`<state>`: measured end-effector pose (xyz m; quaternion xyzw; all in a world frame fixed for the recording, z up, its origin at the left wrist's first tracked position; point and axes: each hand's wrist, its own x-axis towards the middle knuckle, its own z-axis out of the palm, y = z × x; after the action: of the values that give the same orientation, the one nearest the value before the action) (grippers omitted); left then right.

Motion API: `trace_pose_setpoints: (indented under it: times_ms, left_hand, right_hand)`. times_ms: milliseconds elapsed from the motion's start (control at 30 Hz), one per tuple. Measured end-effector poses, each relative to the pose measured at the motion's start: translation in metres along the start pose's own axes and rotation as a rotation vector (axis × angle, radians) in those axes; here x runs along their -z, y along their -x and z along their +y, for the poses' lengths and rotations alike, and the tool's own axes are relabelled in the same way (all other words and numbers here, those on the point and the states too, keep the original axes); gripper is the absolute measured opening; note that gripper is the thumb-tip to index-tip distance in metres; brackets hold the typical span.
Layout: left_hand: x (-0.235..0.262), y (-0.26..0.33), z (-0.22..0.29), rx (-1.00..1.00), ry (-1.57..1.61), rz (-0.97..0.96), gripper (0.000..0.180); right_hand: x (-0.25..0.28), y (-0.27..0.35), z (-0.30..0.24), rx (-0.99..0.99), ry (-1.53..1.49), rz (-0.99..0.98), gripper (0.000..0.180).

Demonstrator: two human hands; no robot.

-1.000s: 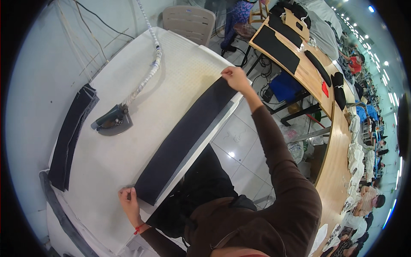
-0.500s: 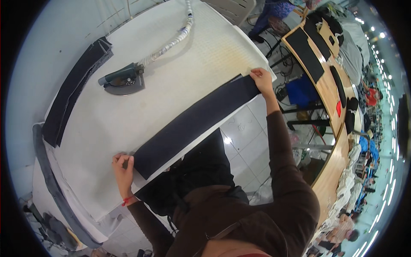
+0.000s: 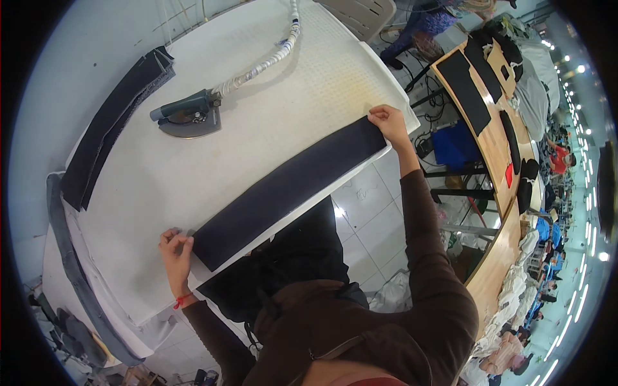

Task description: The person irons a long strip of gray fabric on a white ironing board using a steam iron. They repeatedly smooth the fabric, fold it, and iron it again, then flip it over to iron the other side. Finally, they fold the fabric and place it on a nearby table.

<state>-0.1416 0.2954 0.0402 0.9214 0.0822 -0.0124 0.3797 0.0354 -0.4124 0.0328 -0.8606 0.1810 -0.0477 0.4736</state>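
Note:
A long dark navy fabric strip lies flat along the near edge of the white padded ironing table. At the strip's left end, my left hand has its thumb and fingertips pinched at the far corner. My right hand pinches the far corner of the right end. Beyond the strip, a steam iron with a dark green body rests on the table, its white-wrapped hose running away to the far side. A stack of dark fabric strips lies at the table's left edge.
A wooden table on the right carries dark cut pieces. A blue bin and tangled cables stand beneath it. A grey chair is beyond the ironing table, near another person's patterned clothing. White cloth is heaped at lower right.
My right hand has shifted from the strip's right end to its far corner. The lower edge that stuck out there no longer shows. My left hand stays at the left end.

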Motion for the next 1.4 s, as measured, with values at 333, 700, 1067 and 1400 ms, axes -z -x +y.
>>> trace_pose_setpoints:
  times_ms: [333, 700, 1067, 1400]
  left_hand:
    - [-0.019, 0.008, -0.016, 0.008, -0.068, 0.176, 0.015]
    - [-0.060, 0.027, 0.023, 0.110, 0.096, 0.546, 0.015]
    - [-0.053, 0.033, 0.046, 0.159, 0.531, 0.531, 0.025]
    - [0.105, 0.015, -0.039, 0.073, 0.456, 0.649, 0.017]
  right_hand:
    - [0.002, -0.012, 0.031, 0.114, -0.023, -0.044, 0.023]
    - [0.011, -0.081, 0.067, 0.386, 0.349, -0.323, 0.032]
    - [-0.022, 0.014, -0.051, 0.170, 0.317, -0.174, 0.040]
    - [-0.023, 0.002, -0.147, 0.084, -0.132, -0.398, 0.053]
